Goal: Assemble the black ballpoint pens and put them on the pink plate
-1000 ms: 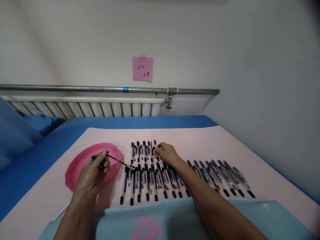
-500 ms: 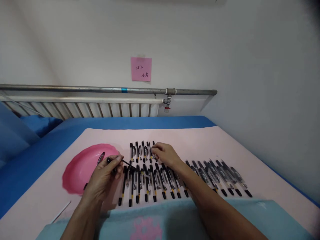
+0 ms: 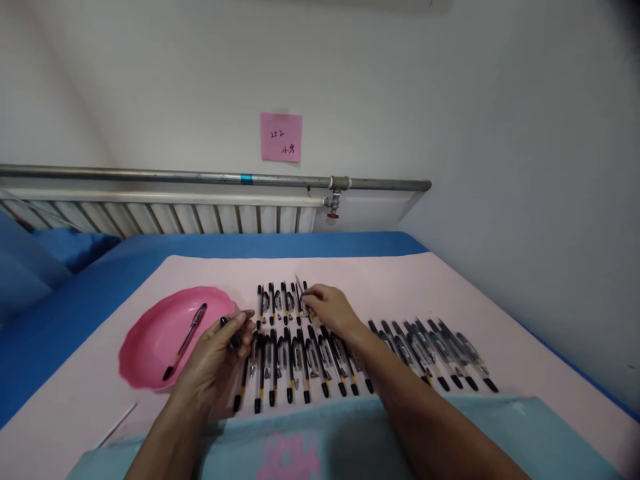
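My left hand (image 3: 220, 347) is closed around a pen part (image 3: 223, 322), whose black end shows above the fingers; the rest of it is hidden. It hovers between the pink dish and the left end of the near pen row. My right hand (image 3: 327, 308) pinches at the right end of the far row, where a thin refill (image 3: 299, 285) tilts up from the fingertips, partly blurred. Beneath and between my hands lie black-capped clear pen parts (image 3: 290, 367) in two rows, with small metal tips among them. One assembled pen (image 3: 185, 341) rests in the pink dish (image 3: 131, 363).
More pen parts (image 3: 435, 347) lie in a slanted row at the right. A thin white stick (image 3: 116, 425) is at the front left. Light blue cloth (image 3: 240, 453) covers the front edge. A radiator (image 3: 200, 217), pipe (image 3: 175, 177) and pink note (image 3: 281, 137) are at the wall.
The dark rod that stuck out rightward from my left hand no longer shows. A thin refill now rises by my right fingertips. Both hands have stayed in about the same places.
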The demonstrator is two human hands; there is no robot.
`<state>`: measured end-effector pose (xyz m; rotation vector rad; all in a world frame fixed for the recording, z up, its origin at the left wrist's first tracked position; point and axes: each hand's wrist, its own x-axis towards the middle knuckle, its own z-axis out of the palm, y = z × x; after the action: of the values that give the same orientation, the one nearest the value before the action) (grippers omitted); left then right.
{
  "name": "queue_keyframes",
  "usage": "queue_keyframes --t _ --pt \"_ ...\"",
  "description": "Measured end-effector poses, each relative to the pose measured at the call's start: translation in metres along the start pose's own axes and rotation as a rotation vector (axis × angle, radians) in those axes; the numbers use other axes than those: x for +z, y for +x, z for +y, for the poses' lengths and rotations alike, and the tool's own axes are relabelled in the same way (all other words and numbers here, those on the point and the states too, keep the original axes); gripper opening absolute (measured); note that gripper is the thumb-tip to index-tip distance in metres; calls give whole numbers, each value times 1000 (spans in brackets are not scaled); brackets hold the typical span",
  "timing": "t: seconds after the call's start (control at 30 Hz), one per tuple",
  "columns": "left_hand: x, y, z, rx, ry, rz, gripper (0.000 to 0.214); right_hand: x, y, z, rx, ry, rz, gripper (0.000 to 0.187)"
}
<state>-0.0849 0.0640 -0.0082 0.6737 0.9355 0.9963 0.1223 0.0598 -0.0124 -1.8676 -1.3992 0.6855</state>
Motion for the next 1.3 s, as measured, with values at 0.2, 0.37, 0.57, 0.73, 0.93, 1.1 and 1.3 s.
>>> queue_keyframes --t 0.2,0.37,0.57,0.73,0.93,1.1,1.3 --pt "8 -5 -2 -101 -25 -9 12 1 31 38 112 -93 78 22" --pt "14 -6 -7 -122 -48 6 15 9 36 44 114 -92 37 24" --pt "13 -4 -7 -196 -183 -2 14 1 30 38 49 -91 58 20" --pt "12 -3 -5 -208 -290 -46 17 1 1 -1 -100 -18 25 18" --pt "13 -3 -6 -173 -376 -66 13 26 -40 -33 -690 -136 -158 18" --pt "13 -2 -9 -158 -320 -78 12 42 -46 -28 -792 -243 -186 16" --pt "10 -3 -9 -126 -151 -38 16 15 -17 -8 -387 -147 -2 17"
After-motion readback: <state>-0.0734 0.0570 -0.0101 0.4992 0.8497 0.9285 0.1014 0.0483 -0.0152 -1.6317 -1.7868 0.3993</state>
